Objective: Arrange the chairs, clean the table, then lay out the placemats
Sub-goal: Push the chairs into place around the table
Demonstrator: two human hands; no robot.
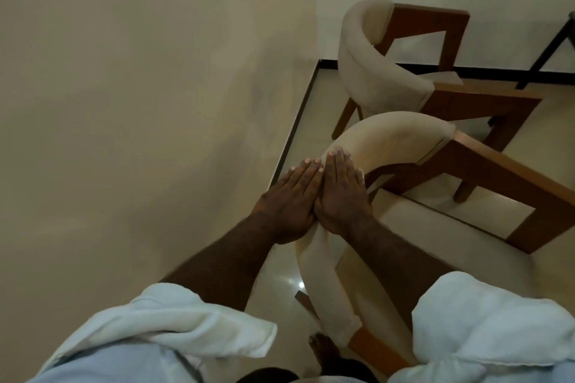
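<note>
Pressing my left hand (287, 208) and right hand (342, 196) flat, unclenched, side by side on the near chair (389, 140) at centre frame, I am facing its seat stretching away rightward.

Pale blue-white sleeves rolled above the elbows, left sleeve (174, 317) at lower left of frame, right sleeve (485, 320) at lower right; forearms bare; bare foot (323, 348) at bottom centre.
</note>
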